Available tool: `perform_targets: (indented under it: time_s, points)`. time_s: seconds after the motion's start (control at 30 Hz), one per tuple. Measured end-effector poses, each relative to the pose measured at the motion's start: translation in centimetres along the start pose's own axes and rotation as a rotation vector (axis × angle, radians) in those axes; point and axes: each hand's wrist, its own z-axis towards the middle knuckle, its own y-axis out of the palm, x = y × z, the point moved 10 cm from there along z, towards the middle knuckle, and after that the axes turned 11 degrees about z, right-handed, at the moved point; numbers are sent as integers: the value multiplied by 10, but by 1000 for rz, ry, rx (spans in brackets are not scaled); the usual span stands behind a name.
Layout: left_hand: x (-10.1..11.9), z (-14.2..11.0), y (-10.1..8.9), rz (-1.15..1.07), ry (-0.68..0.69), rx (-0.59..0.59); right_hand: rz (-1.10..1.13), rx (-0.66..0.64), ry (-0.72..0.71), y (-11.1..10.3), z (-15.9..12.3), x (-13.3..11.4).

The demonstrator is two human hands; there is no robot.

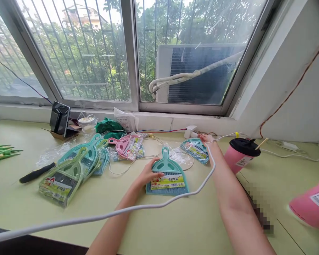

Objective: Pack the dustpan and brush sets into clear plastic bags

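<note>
A turquoise dustpan-and-brush set (pixel 167 165) with a yellow-green printed label lies flat in front of me, handle pointing away. My left hand (pixel 149 173) grips its left side, thumb over the label and the other fingers along the edge. Farther off to the right, my right hand (pixel 206 138) has its fingers closed at the upper end of another turquoise dustpan set (pixel 195 150), covering its handle. A white adapter (pixel 190 131) is just left of those fingers. Clear plastic wrapping (pixel 178 156) lies between the two sets.
Several green and turquoise dustpan sets (pixel 62 177) are piled left, beside a black handle (pixel 37 173) and a pink set (pixel 126 146). Pink cups (pixel 236 156) stand right. A white cable (pixel 159 205) crosses the foreground. A propped black device (pixel 60 118) stands by the window.
</note>
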Motion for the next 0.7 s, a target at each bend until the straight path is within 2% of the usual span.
perform_targets:
  time_s: [0.07,0.17,0.23,0.3,0.37,0.5,0.7]
  points:
    - [-3,1,1,5,-3,-5,13,-67,103,20,-17,23]
    - [-7,3,4,12,-9,-13,33,-230,195,58,-72,51]
    - [-9,3,5,13,-13,-19,-39,-458,163,88,-121,58]
    - [-8,4,8,6,-11,-37,-118,-576,26,102,-160,53]
    - [-5,3,9,6,-1,-53,-164,-586,-35,101,-183,51]
    - [3,2,9,25,1,-61,-134,-492,-33,83,-187,48]
    - [11,-1,14,-10,8,-94,17,-582,44,78,-196,62]
